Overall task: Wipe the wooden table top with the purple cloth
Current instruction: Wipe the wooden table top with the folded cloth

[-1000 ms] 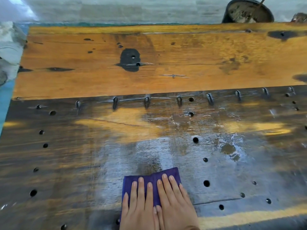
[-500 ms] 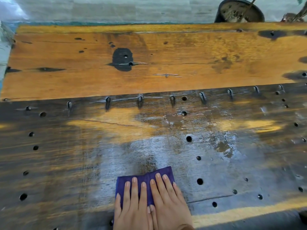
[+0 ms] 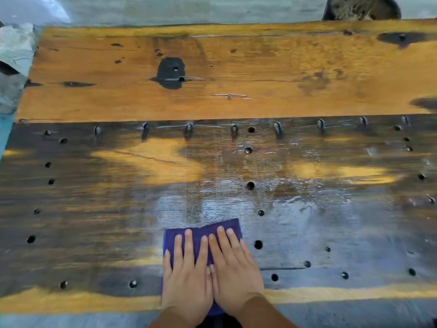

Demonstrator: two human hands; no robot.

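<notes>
The purple cloth (image 3: 201, 233) lies flat on the wooden table top (image 3: 212, 91) near its front edge, a little left of centre. My left hand (image 3: 186, 275) and my right hand (image 3: 233, 271) lie side by side on the cloth, fingers straight, pressing it onto the wood. Only the cloth's far edge and left side show past my fingers. The dark front plank around the cloth shines wet, with smeared streaks running to the right. The far plank is dry orange wood.
Several round holes (image 3: 258, 244) dot the dark plank, and a row of metal staples (image 3: 189, 129) joins the two planks. A dark pot (image 3: 361, 8) stands beyond the far right edge. The table's left edge meets blue and grey ground.
The view has tipped down, so the front edge and my forearms now show. Both hands and the cloth stay pressed on the same wet patch, drawn slightly toward me.
</notes>
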